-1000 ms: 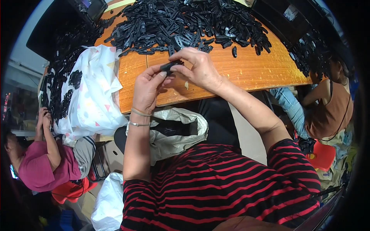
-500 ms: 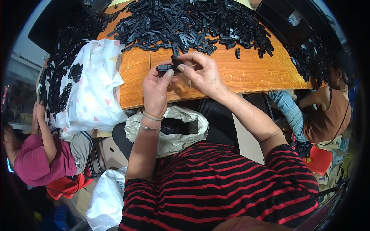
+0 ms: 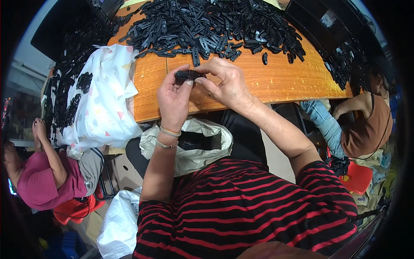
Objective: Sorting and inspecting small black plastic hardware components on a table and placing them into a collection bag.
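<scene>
Just above the near edge of the wooden table, a small oblong black plastic part (image 3: 186, 74) is held between my two hands. My left hand (image 3: 174, 93) pinches its left end between thumb and fingers. On its right end, my right hand (image 3: 226, 83) closes with thumb and forefinger, covering some of it. How the part is made up at that end is too small to tell. Beyond my fingers, a single long slotted black piece (image 3: 195, 56) lies at the front of a large heap of similar black plastic parts (image 3: 185, 28).
Left of my hands, a white patterned plastic bag (image 3: 103, 99) drapes over the table (image 3: 280, 82). Below the edge, an open woven sack (image 3: 161, 162) rests at my lap. Co-workers sit at left (image 3: 51, 177) and right (image 3: 366, 125). A white bag (image 3: 118, 228) stands on the floor.
An upright dark piece at my right fingertips now lies in line with the part in my left hand. My fingers have drawn closer together around it.
</scene>
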Motion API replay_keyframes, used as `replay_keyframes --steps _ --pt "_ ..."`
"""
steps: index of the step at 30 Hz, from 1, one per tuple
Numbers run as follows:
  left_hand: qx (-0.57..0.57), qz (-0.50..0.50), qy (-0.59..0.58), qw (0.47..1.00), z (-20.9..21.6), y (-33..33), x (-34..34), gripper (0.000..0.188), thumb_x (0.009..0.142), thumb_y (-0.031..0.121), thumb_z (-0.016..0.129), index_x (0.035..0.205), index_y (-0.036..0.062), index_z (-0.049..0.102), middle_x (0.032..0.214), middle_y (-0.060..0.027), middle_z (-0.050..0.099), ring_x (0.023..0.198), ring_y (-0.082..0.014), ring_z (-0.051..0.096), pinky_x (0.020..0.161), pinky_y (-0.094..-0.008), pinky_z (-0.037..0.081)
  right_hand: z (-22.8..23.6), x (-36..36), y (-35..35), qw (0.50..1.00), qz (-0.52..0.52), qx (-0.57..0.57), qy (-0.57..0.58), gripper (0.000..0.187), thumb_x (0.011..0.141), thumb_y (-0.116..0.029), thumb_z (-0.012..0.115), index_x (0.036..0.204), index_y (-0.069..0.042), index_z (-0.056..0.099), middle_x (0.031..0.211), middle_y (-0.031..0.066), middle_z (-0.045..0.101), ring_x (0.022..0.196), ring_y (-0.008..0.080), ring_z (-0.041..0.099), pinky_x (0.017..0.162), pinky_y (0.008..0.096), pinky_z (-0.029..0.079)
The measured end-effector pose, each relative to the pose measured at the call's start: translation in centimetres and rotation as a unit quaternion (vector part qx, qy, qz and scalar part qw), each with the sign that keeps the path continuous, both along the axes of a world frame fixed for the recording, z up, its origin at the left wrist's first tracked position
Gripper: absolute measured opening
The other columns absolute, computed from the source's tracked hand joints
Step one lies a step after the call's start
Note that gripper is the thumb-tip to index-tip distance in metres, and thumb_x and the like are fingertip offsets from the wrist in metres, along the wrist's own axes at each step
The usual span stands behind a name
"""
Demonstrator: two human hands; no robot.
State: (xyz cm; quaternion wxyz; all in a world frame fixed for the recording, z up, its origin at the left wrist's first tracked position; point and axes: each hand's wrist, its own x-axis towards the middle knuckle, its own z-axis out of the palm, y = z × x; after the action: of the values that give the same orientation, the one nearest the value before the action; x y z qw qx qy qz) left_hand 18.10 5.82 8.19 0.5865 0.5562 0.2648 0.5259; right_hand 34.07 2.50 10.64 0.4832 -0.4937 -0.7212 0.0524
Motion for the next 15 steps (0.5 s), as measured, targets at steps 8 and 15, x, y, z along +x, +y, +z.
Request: replay_keyframes --steps 8,15 --pt "0.054 0.038 0.036 0.997 1.6 -1.9 0.2 0.035 0.089 0.0 0.062 0.123 -0.0044 0.053 0.111 -0.0082 0.06 0.099 -0.0124 0.059 0.088 -0.0255 0.049 -0.2 -0.3 0.1 0.999 0.029 0.006 0.013 0.031 0.071 0.003 0.074 0.1 -0.004 0.065 0.085 0.0074 0.064 0.081 0.0221 0.064 0.072 0.0322 0.053" --pt "0.213 0.102 0.157 0.959 2.8 -2.5 -0.4 0.025 0.084 -0.002 0.065 0.108 -0.0026 0.06 0.098 -0.0103 0.061 0.092 -0.0181 0.064 0.078 -0.0273 0.051 0.0 0.0 -0.2 0.953 0.12 -0.22 0.17 0.036 0.075 -0.003 0.075 0.107 -0.002 0.057 0.08 -0.001 0.059 0.076 0.0063 0.059 0.062 0.0216 0.049"
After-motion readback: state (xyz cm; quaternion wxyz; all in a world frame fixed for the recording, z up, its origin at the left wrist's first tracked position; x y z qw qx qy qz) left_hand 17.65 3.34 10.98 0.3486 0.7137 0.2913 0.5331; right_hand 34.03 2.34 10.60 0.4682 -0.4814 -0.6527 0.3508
